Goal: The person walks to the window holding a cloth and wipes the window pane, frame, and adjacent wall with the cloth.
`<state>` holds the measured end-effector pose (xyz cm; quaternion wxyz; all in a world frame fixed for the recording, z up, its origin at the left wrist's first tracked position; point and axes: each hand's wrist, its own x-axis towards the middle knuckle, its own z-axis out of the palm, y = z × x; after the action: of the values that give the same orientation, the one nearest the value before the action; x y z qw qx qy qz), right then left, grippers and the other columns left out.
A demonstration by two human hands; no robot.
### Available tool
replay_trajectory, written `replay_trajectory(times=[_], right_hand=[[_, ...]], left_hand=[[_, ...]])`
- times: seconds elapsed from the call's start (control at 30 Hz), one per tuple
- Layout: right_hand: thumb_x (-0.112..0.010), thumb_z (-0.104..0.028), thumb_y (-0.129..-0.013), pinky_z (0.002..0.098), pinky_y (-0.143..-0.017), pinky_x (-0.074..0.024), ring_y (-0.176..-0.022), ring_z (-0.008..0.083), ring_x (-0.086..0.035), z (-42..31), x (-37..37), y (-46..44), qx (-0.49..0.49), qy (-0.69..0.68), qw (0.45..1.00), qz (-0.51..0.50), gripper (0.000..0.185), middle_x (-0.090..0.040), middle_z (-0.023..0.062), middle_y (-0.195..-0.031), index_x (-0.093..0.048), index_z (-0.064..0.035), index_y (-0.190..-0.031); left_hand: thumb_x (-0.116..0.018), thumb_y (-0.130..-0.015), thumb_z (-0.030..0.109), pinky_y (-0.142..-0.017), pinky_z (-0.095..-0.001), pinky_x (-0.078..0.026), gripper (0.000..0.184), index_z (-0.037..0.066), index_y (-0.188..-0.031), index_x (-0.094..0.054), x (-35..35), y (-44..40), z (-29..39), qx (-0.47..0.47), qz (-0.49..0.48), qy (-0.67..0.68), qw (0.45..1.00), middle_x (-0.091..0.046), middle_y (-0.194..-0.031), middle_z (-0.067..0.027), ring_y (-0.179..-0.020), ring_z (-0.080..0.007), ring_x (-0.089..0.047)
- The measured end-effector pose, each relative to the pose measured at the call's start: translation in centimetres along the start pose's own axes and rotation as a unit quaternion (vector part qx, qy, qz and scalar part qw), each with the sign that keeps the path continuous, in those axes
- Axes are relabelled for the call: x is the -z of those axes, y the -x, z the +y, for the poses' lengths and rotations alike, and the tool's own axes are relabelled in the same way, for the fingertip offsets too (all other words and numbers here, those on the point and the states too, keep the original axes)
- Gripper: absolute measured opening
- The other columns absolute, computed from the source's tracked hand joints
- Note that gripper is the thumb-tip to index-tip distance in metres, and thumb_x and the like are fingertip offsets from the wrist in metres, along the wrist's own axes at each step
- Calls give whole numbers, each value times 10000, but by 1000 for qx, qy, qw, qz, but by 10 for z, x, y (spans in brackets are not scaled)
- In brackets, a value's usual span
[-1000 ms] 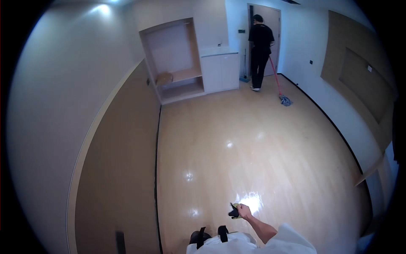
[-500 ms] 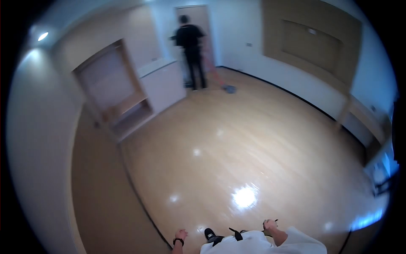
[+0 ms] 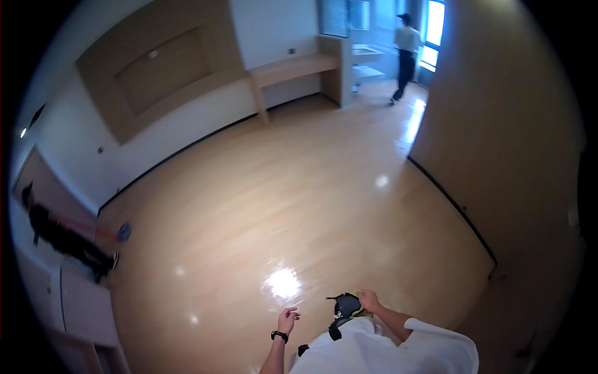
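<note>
- Whole view has swung right since the last frame: the person in black clothes and a dark cap (image 3: 59,234) is now over at the left edge, and somebody in a white top and dark trousers (image 3: 408,40) has come into sight at upper right.
- Right hand (image 3: 369,302): fingers are closed on a floppy black-and-grey item with yellow-green edging (image 3: 347,303), pinched at its right side. Could be a glove or a cloth, honestly can't tell.
- That item sits low in the frame, just in front of the wearer's loose white garment (image 3: 386,349).
- Left hand (image 3: 288,319): relaxed, fingers loosely bent and apart, nothing visible in them. It's near the item but not touching it. Black wristband (image 3: 280,336) on that wrist.
- Shiny light-wood floor (image 3: 249,206) spreads out past both hands, with a big white glare spot (image 3: 283,283) just beyond the left one.
- Mop with a red handle and grey-blue head (image 3: 124,232) is beside the person in black, head down on the floor.
- Far wall has a brown panel with a recessed rectangle (image 3: 165,75), then a pale wooden desk (image 3: 296,67).
- Bright window (image 3: 435,25) is right beside the white-topped person.
</note>
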<state>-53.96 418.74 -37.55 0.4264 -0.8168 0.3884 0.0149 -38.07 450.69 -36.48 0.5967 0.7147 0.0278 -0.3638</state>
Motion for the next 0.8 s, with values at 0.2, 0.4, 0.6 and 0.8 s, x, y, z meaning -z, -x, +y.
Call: replay_trajectory(times=[0.2, 0.4, 0.6, 0.8], right_hand=[[-604, -306, -877, 391, -702, -510, -743, 251, -670, 79, 60, -88, -105, -220, 968, 62, 313, -687, 160, -797, -687, -8, -927], [-652, -229, -854, 335, -704, -512, -754, 178, -653, 87, 115, -156, -179, -346, 908, 156, 251, -707, 84, -828, -707, -7, -958], [-641, -218, -857, 355, -697, -505, -754, 187, -632, 101, 146, -226, -241, -351, 883, 196, 250, -684, 72, -828, -693, -1, -969], [-653, -295, -821, 418, -753, -509, -823, 316, -677, 116, 200, -302, -250, -211, 918, 223, 325, -701, 192, -892, -690, -13, -978]], left_hand=[[-507, -954, 110, -702, -291, -559, 244, 11, -1152, -611, -62, -121, 5, 9, -85, -160, 983, -711, -917, -123, -780, -176, -681], [-551, -923, 197, -694, -357, -600, 352, -81, -1129, -616, -76, -161, 39, 190, -73, -353, 913, -707, -943, -187, -773, -246, -706], [-514, -931, 177, -630, -419, -591, 380, -73, -1207, -591, -86, -278, 54, 240, -81, -317, 914, -696, -974, -204, -807, -300, -692], [-528, -922, 189, -669, -348, -580, 333, -35, -1150, -623, -184, -482, 150, 212, -88, -365, 902, -721, -958, -159, -824, -249, -712]])
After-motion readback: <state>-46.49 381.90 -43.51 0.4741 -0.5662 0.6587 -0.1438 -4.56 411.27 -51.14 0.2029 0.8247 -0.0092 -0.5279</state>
